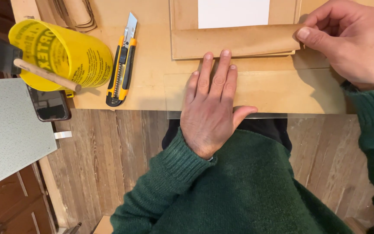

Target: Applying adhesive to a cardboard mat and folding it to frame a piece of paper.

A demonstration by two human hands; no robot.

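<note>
1. Wood-plank floor shows below a tan board (143,65) serving as worktop.
2. Folded brown paper (234,41) lies at 12 o'clock, mid-fold.
3. Left hand (211,110) presses flat, fingers spread open, on a clear sheet (282,91).
4. Right hand (347,39) pinches the flap's 3 o'clock end; next likely needs creasing.
5. Utility knife (122,65) waits at 10 o'clock.

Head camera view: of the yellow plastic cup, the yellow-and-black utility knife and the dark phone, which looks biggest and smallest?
1. Yellow plastic cup, clearly largest.
2. Yellow-and-black utility knife and dark phone: unsure, since the cup hides part of the phone.

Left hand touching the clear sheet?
Touching. Head view shows the left hand lying flat, fingers pressed on the clear sheet.
</note>
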